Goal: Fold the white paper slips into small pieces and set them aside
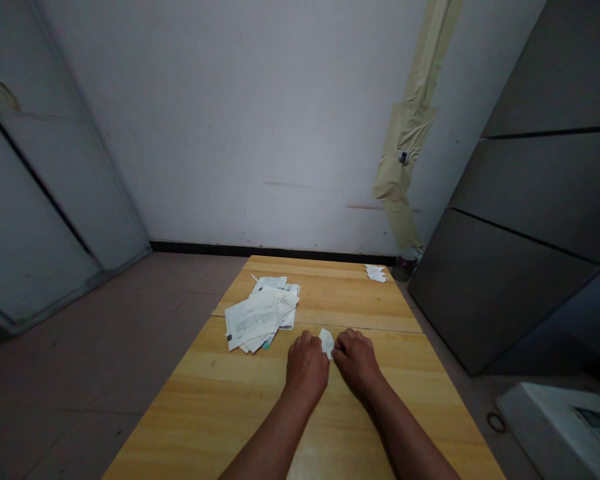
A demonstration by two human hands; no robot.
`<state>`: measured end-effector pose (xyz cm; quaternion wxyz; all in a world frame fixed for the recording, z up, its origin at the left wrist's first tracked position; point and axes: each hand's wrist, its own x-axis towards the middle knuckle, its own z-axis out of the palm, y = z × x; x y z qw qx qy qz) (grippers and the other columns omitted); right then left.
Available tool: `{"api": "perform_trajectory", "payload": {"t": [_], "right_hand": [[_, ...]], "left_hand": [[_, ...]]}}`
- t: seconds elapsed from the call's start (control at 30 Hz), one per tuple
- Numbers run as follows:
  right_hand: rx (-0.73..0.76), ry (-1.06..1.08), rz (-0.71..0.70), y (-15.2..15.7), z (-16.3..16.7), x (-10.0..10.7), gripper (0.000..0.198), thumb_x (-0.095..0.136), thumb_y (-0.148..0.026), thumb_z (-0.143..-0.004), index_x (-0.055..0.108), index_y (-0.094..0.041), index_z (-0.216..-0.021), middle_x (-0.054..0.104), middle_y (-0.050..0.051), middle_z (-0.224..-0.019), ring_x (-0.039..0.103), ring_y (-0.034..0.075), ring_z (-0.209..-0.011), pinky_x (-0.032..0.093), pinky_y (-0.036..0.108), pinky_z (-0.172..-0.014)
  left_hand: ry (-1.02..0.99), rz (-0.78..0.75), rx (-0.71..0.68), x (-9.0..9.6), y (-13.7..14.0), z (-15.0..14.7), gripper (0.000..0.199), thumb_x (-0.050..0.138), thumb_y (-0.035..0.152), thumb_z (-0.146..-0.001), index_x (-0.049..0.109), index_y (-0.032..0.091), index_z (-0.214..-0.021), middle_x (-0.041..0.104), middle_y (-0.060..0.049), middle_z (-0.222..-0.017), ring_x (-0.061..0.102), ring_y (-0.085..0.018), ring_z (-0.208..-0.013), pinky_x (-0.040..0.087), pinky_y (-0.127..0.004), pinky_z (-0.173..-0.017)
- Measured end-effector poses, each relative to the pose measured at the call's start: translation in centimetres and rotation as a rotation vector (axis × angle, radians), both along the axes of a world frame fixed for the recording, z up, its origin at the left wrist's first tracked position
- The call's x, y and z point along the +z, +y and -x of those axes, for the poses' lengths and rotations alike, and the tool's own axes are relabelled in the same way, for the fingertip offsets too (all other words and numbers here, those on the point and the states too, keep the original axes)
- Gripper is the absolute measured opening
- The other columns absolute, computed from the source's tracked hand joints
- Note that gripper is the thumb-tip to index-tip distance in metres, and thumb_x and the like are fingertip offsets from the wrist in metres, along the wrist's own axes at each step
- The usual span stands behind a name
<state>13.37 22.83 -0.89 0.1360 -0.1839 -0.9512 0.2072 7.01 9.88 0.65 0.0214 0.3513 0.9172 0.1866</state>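
Note:
A small piece of white printed paper (327,341) is between my two hands, low over the wooden table. My left hand (307,363) has its fingers curled on the paper's left side. On its right edge, the fingers of my right hand (356,355) pinch together. Both thumbs are partly hidden, and I cannot make out how the paper is folded. To the left lies a loose, overlapping pile of printed paper sheets (260,315). A few small folded paper pieces (375,273) sit at the table's far right corner.
The light wooden table (380,433) has a seam across it. Beyond it stands a white wall (230,133) with taped covering (400,153). Grey cabinets (530,200) rise at the right, and a white box (565,427) is on the floor. A jar (405,265) stands behind the table.

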Motion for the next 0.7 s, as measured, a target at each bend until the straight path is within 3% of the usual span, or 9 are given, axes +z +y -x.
{"api": "perform_trajectory", "payload": {"t": [0.23,0.37,0.47,0.7], "right_hand": [[-0.01,0.003,0.005,0.08,0.01,0.02,0.006,0.059,-0.016,-0.078,0.061,-0.02,-0.074,0.063,0.002,-0.082,0.054,0.018,-0.083,0.029,0.029,-0.075],[0.006,-0.005,0.015,0.26,0.09,-0.05,0.005,0.06,-0.017,-0.078,0.062,-0.02,-0.074,0.063,0.002,-0.082,0.054,0.018,-0.083,0.03,0.028,-0.074],[-0.003,0.005,0.032,0.3,0.08,-0.03,0.007,0.06,-0.017,-0.078,0.062,-0.02,-0.072,0.062,0.002,-0.08,0.054,0.018,-0.082,0.03,0.028,-0.074],[0.009,0.047,0.124,0.45,-0.2,0.33,0.013,0.055,-0.01,-0.073,0.064,-0.02,-0.074,0.064,0.003,-0.083,0.056,0.018,-0.084,0.034,0.028,-0.077]], "left_hand": [[-0.003,0.026,0.016,-0.02,0.09,0.02,0.021,0.046,0.012,-0.088,0.063,0.015,-0.099,0.058,-0.011,-0.1,0.055,-0.024,-0.099,0.038,-0.034,-0.086],[-0.006,-0.008,-0.049,-0.16,-0.36,0.1,0.028,0.045,0.014,-0.092,0.064,0.025,-0.108,0.058,-0.006,-0.101,0.054,-0.021,-0.098,0.037,-0.032,-0.082],[0.005,-0.021,-0.09,-0.07,-0.64,0.05,0.029,0.045,0.019,-0.095,0.07,0.032,-0.103,0.057,-0.005,-0.097,0.053,-0.021,-0.097,0.036,-0.031,-0.079],[0.01,0.018,-0.07,-0.05,-0.29,-0.2,0.029,0.047,0.024,-0.095,0.076,0.028,-0.098,0.059,-0.008,-0.093,0.051,-0.024,-0.096,0.035,-0.035,-0.077]]}}
